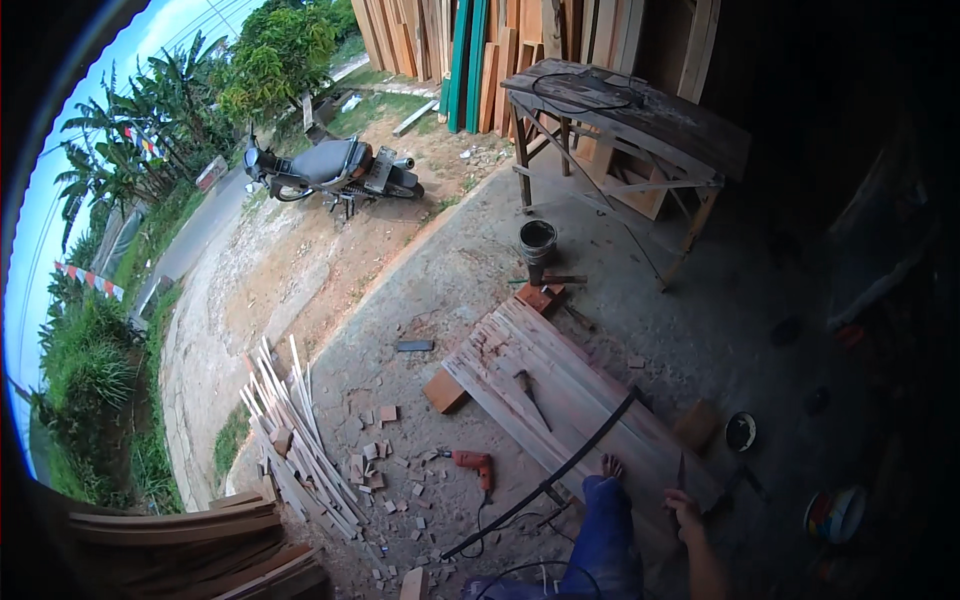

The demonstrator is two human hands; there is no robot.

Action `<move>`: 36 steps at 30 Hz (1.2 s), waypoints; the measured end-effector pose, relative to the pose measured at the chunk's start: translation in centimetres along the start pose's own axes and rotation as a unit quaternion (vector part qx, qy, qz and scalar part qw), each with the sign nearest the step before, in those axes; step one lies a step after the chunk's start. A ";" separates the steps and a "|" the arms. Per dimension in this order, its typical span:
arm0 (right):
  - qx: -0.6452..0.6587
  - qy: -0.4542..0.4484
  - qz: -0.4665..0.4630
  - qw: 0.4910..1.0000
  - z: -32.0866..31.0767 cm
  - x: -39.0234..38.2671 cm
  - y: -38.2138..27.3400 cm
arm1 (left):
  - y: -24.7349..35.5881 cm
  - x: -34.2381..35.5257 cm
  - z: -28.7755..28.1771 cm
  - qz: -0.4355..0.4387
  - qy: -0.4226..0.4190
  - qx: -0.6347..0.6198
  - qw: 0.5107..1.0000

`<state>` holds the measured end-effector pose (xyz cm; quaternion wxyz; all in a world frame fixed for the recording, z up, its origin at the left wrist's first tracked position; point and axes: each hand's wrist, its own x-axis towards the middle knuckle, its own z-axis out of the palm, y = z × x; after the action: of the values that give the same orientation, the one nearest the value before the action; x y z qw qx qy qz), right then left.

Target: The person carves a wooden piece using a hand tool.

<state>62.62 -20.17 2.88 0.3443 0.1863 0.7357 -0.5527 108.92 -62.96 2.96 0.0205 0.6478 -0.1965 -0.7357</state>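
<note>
My right hand [683, 512] is closed on a narrow dark-bladed tool [682, 470] over the near right part of a pale wooden panel of long boards [520, 350]. My left hand is not in view. My bare foot [612, 468] rests on the panel beside a long black bar [590, 443] lying diagonally across it. A hammer [528, 395] lies on the boards. Wooden blocks [443, 390] show beside or under the panel. An orange drill [470, 462] with a cord lies on the concrete to the left.
Loose strips [300, 450] and offcuts lie left, stacked planks [170, 530] lower left. A bucket [537, 238] stands near a wooden workbench [640, 105]. Round cans [835, 515] sit right. Upright timber [480, 70] lines the back; a motorbike [330, 170] stands outside.
</note>
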 end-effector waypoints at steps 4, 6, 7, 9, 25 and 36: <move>-0.006 -0.052 0.026 0.998 -2.0 3.9 -8.9 | -0.4 -3.8 2.4 -0.004 -0.034 -0.146 0.989; -0.012 -0.066 0.024 0.997 -2.4 6.5 -12.8 | 1.3 -0.4 6.3 -0.027 0.081 -0.259 0.962; -0.020 -0.073 0.030 0.997 -1.9 7.8 -14.7 | 3.0 2.6 8.5 -0.026 0.187 -0.322 0.928; -0.047 -0.064 0.031 0.996 -2.3 10.0 -18.4 | 6.1 4.1 18.5 0.046 0.046 -0.369 0.927; -0.204 0.029 0.150 0.967 4.7 43.7 -29.4 | 37.8 29.6 53.8 0.253 -0.044 -0.026 0.966; -0.173 0.038 0.119 0.977 6.1 68.3 -22.8 | 46.2 42.8 58.1 0.266 -0.058 0.107 0.956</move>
<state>2.14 -40.45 -31.10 0.4065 0.2315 0.8050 -0.3648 35.88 -102.43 -18.04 0.1345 0.5266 -0.4401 -0.7148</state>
